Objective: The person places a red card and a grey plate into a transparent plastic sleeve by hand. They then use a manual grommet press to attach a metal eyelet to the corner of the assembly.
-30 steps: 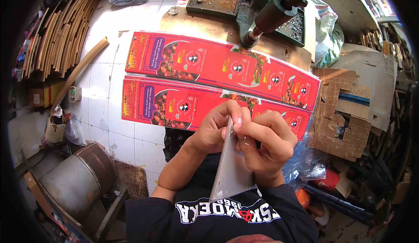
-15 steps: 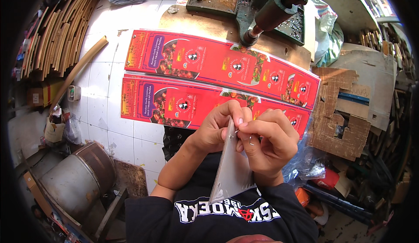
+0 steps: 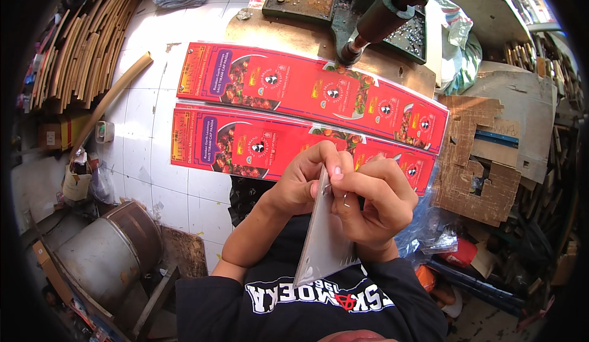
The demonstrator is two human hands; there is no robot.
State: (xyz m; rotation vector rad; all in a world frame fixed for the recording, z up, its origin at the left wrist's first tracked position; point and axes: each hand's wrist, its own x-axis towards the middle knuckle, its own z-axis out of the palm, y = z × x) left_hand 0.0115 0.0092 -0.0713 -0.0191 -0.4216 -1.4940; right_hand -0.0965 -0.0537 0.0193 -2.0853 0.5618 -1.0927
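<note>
Close to my chest, my left hand is closed on a thin grey panel, its fingers and thumb gripping the upper end. The panel stands tilted, nearly edge-on. Several small prongs stick out near its lower right side. Against the panel's upper end, my right hand pinches a small bent metal wire hook. The fingertips of both hands meet there, and they partly hide where the wire meets the panel. Beyond my hands lie two long red printed sheets, the far one and the near one.
A dark green machine with a vertical spindle stands at the back, flanked by trays of small metal bits. Cut cardboard lies on the right. A metal drum sits at lower left, below a curved tube and stacked strips.
My right fingertips have shifted slightly left and up, closer against the panel and my left fingers. The wire hook has moved a little with them. My left hand and the panel stay nearly still.
</note>
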